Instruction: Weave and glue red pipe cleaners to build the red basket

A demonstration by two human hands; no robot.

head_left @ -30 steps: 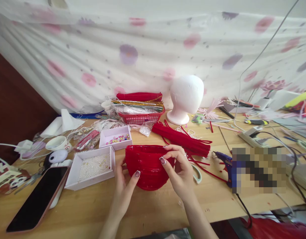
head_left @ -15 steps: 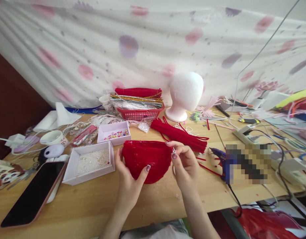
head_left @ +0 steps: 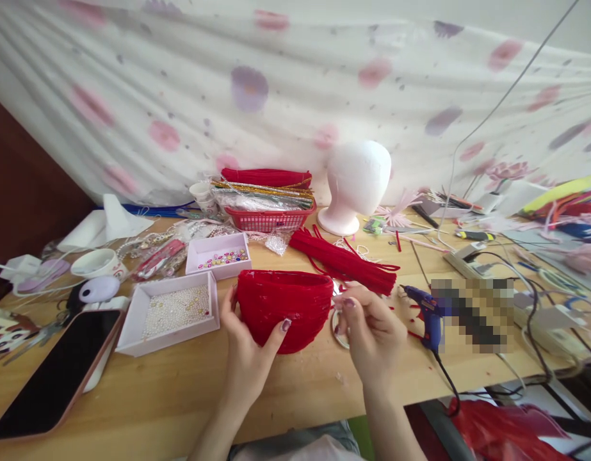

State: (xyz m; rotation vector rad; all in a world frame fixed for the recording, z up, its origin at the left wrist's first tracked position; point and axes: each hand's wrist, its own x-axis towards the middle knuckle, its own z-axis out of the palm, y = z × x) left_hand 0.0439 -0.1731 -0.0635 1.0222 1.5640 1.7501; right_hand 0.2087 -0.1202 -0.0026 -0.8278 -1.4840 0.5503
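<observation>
A red, fuzzy, bowl-shaped piece [head_left: 280, 301] is held above the table with its open rim upward. My left hand [head_left: 250, 349] grips it from the left, the thumb pressed on its front and the fingers behind it. Just off the right end of the rim, my right hand [head_left: 372, 330] has thumb and index finger pinched together. Whatever may be between those fingertips is too small to name. Behind the right hand, a round pale-rimmed object [head_left: 340, 330] is partly hidden. A bundle of red pipe cleaners [head_left: 343, 261] lies just beyond the bowl-shaped piece.
Left stand a tray of pearl beads [head_left: 132, 330], a tray of gems [head_left: 194, 259] and a phone [head_left: 59, 371]. A red basket [head_left: 271, 221] and a white foam head [head_left: 357, 179] are behind. Right lie a blue glue gun [head_left: 432, 317] and power strips [head_left: 540, 333] with cables.
My right hand has moved right and slightly down, away from the rim. The bowl-shaped piece has tipped slightly, showing more of its opening. My left hand keeps its grip.
</observation>
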